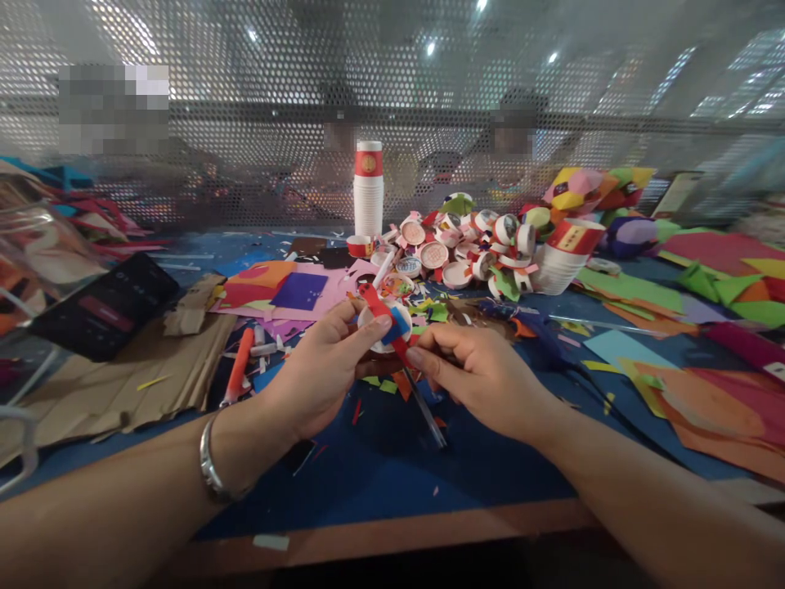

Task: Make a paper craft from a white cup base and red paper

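Left hand (325,364) pinching white round paper piece (366,319), narrow red paper strip (375,299) across it; right hand (482,368) pinching strip's lower end. Piece held above blue-topped counter (491,466).

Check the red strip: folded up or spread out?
Spread out: the red strip runs lengthwise across the white round piece, near end at the right hand. Whether its far end curls, cannot tell.

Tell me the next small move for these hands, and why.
Perhaps the right hand should fold the lower end of the red strip under the white round piece: that end juts past the piece's edge, close to that hand, while the left hand grips the piece.
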Motion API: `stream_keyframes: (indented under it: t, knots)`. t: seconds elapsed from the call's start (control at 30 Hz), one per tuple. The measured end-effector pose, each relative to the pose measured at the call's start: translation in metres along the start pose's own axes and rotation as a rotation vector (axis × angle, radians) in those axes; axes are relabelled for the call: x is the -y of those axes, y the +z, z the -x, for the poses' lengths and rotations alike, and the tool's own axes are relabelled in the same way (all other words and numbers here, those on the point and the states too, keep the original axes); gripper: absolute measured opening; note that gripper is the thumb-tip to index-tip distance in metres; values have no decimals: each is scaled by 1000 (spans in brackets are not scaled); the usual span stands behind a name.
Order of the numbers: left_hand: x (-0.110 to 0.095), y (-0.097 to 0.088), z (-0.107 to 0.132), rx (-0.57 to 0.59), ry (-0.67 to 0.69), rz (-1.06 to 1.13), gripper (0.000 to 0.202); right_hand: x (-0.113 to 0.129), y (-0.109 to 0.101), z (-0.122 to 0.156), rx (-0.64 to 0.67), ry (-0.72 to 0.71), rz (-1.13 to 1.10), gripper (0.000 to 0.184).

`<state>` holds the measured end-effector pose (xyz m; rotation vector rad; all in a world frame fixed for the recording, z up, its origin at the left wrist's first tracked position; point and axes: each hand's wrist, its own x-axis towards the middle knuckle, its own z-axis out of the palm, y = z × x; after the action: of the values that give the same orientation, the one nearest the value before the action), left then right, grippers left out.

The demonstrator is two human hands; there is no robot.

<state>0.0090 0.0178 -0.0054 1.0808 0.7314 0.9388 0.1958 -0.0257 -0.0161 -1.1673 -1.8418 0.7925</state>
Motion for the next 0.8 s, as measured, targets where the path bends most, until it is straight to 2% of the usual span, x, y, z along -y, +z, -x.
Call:
stream_keyframes:
  t: [0.23, 0.33, 0.5, 0.63, 0.8]
  knots:
    - [3, -1, 1, 54, 28, 23, 8, -1, -2, 0, 7, 23, 8, 36]
    - [3, -1, 1, 65, 13, 41, 12, -1, -2, 1, -9, 5, 30, 36]
    - [1, -1, 0, 4, -54, 7, 11, 0, -2, 1, -11, 21, 21, 38]
    - [-2, 0, 0, -22, -38, 17, 5, 1, -1, 1, -24, 21, -4, 36]
    - [-1, -1, 1, -36, -22, 59, 9, 1, 2, 1, -55, 3, -32, 29]
